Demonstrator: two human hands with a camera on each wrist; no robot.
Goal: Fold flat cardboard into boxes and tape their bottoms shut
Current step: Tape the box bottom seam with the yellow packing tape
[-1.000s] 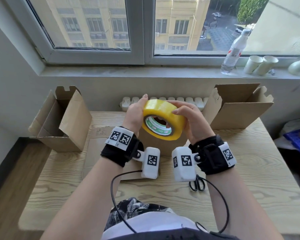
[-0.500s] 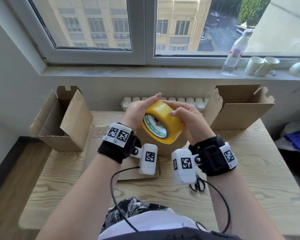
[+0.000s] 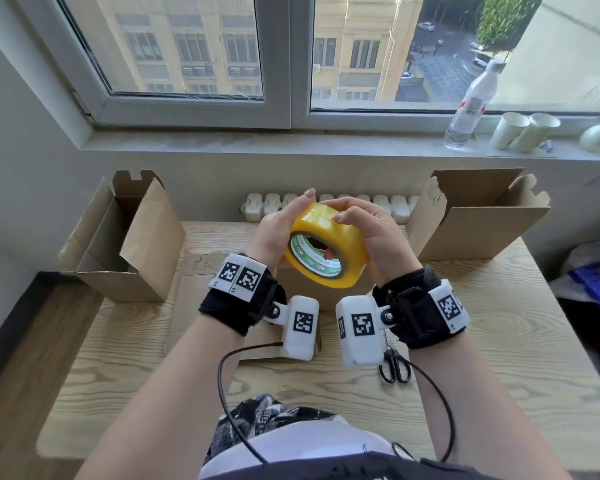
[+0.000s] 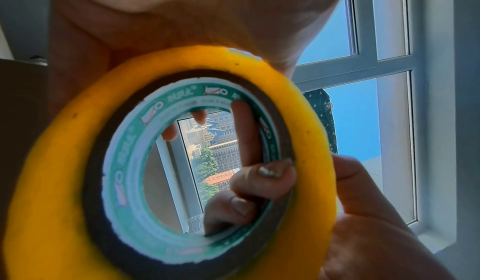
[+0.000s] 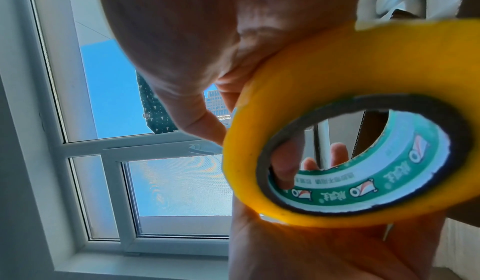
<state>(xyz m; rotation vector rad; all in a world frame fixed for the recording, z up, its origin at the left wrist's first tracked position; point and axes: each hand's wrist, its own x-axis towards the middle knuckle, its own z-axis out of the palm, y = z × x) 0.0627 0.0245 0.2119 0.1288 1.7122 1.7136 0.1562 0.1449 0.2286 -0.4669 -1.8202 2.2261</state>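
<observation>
I hold a yellow tape roll [image 3: 329, 230] with a green-printed core in both hands above the table's middle. My left hand [image 3: 276, 232] cups its left side with the index fingertip raised. The fingers of my right hand [image 3: 374, 233] curl over its top and right side. In the left wrist view the tape roll [image 4: 64, 181] fills the frame, and right-hand fingers [image 4: 262, 177] hook into its core. In the right wrist view the tape roll [image 5: 337, 69] sits under my right palm [image 5: 182, 38]. A brown cardboard box [image 3: 302, 289] stands on flat cardboard [image 3: 194, 306] beneath my hands, mostly hidden.
An open folded box [image 3: 125, 244] stands at the table's left edge and another open box [image 3: 475, 216] at the back right. Black scissors [image 3: 394, 365] lie by my right wrist. A bottle [image 3: 471, 105] and paper cups [image 3: 523, 131] sit on the windowsill.
The roll has turned and tilted a little between my hands. My right fingers have slid further left over its top, and both hands have stayed above the table's middle.
</observation>
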